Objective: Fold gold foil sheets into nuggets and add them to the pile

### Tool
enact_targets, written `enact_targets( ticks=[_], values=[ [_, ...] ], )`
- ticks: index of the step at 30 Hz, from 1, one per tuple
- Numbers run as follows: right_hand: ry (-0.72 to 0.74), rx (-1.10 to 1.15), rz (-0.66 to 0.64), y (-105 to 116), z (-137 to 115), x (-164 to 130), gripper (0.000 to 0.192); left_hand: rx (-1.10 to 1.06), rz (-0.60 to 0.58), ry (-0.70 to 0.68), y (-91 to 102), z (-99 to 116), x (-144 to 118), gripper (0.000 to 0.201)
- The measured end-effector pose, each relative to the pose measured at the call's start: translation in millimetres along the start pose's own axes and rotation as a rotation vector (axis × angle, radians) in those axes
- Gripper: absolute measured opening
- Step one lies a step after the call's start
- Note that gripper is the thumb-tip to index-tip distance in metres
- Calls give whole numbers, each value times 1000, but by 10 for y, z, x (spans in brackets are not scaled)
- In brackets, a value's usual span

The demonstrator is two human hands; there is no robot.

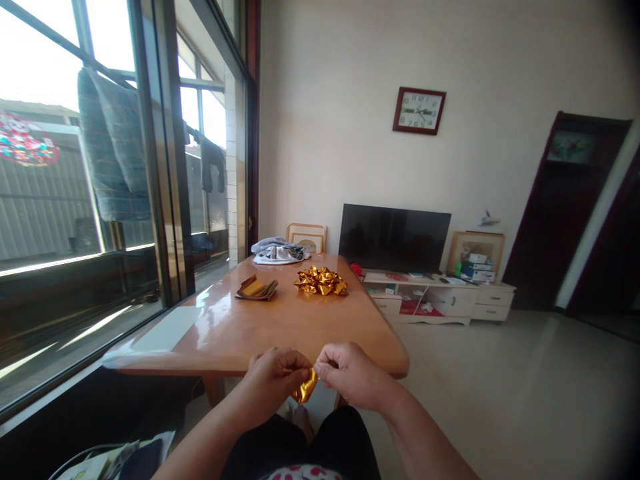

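Observation:
Between my hands, just off the table's near edge, hangs a small piece of shiny gold foil [306, 387]. My left hand [277, 375] pinches its upper left side with thumb and fingers. At the top right corner, my right hand [347, 375] has its thumb and fingertips pressed together on the foil. Farther up on the wooden table [280, 327] lies a heap of folded gold foil pieces [321, 281]. To the left of the heap sits a small stack of brown and gold paper sheets [256, 288].
Folded grey clothing [280, 251] lies at the table's far end. A white sheet [167, 330] is near the window on the left. Beyond the table, a television [395, 239] stands on a white cabinet [457, 301]. Bags and papers [120, 460] are low at left.

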State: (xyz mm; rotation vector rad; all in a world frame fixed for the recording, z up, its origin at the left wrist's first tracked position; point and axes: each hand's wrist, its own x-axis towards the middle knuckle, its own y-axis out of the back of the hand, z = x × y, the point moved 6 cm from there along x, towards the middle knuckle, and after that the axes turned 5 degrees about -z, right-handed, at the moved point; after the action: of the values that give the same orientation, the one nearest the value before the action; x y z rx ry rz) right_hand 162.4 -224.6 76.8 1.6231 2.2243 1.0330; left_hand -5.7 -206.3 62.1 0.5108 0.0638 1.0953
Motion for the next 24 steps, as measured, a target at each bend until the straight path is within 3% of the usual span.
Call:
enact_targets(
  ticks=[4, 8, 12, 18, 24],
  values=[
    [28, 176, 85, 30, 6, 62, 26, -260, -85, 68, -93, -15, 17, 35],
    [44, 281, 370, 142, 71, 40, 32, -466, 13, 91, -75, -53, 1, 36],
    [93, 161, 575, 127, -10, -91, 22, -538, 148, 66, -25, -82, -13, 33],
    [283, -107, 648, -91, -257, -131, 11, -480, 244, -19, -3, -128, 31, 31],
    [261, -143, 715, -115, -216, -80, 13, -374, 296, -86, -30, -85, 19, 29]
  ],
)
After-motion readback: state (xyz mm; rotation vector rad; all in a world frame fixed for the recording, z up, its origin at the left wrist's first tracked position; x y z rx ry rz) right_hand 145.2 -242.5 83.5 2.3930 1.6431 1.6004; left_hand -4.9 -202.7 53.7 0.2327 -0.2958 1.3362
